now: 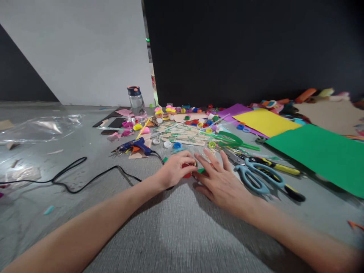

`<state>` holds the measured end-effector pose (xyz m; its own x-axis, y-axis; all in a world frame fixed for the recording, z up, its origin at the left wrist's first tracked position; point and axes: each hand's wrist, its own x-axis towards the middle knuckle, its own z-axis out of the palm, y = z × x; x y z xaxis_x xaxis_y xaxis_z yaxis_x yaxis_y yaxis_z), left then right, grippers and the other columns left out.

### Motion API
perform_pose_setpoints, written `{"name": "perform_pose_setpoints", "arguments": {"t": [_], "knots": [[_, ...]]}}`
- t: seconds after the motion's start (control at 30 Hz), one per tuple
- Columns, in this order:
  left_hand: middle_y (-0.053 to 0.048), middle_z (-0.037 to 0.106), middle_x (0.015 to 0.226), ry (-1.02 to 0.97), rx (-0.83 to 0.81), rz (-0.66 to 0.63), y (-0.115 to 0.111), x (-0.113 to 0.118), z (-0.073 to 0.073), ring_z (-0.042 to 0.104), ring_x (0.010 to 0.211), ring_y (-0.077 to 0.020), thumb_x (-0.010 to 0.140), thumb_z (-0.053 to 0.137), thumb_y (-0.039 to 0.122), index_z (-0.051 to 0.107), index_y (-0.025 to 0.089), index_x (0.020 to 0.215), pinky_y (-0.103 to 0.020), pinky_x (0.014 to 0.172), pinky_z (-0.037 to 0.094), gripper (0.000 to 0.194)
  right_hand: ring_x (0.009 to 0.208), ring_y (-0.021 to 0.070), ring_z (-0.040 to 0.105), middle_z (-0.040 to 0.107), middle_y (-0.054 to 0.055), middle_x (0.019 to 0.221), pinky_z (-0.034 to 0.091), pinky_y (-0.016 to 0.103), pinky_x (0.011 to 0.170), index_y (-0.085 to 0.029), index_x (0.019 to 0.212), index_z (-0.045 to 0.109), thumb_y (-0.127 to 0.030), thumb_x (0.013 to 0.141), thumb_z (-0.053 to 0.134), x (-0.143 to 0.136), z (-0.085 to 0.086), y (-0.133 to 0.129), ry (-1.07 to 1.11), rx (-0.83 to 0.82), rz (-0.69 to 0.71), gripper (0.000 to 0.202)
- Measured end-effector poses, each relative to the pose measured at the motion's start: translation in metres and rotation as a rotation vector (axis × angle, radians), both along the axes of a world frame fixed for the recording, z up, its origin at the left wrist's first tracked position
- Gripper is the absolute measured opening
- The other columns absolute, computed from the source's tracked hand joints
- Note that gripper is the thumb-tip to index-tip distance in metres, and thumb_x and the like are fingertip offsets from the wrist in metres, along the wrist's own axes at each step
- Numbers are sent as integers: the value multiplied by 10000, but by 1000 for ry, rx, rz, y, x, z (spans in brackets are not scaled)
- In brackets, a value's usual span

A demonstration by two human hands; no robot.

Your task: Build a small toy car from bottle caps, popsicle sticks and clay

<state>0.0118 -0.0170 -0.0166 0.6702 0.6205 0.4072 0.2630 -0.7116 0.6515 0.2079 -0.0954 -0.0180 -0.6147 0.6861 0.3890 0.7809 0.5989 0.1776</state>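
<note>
My left hand point(178, 168) is closed around a small red piece point(187, 171) on the grey table point(182, 235). My right hand point(218, 176) lies beside it with the fingers spread, and its fingertips are next to the red piece. A bit of green point(201, 170) shows between the two hands. Just beyond them are loose bottle caps, such as a blue cap point(177, 145) and a yellow cap point(212, 145), and a pile of wooden sticks point(182, 133).
A blue glue gun point(133, 146) with a black cord point(99, 175) lies left. Blue-handled scissors point(256, 178) and yellow-black pliers point(280, 167) lie right, near green point(318, 151) and yellow sheets point(264, 122). A water bottle point(136, 101) stands behind.
</note>
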Motion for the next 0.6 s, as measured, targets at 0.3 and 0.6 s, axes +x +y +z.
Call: {"name": "perform_pose_setpoints", "arguments": {"t": [0.3, 0.6], "knots": [[-53, 661, 985, -59, -9, 47, 1, -6, -2, 631, 957, -191, 917, 669, 259, 730, 184, 910, -335, 915, 483, 97, 1501, 416, 190, 423, 161, 1555, 123, 726, 1162, -196, 1261, 659, -378, 963, 608, 1, -2, -3, 24, 3, -9, 353], [-90, 667, 1065, -80, 1, 99, 0, -11, 8, 632, 953, -206, 836, 760, 381, 708, 175, 1130, -371, 908, 503, 362, 1487, 339, 268, 485, 126, 1509, 162, 663, 1182, -216, 1203, 653, -363, 1025, 480, 23, 5, -5, 230, 75, -35, 288]]}}
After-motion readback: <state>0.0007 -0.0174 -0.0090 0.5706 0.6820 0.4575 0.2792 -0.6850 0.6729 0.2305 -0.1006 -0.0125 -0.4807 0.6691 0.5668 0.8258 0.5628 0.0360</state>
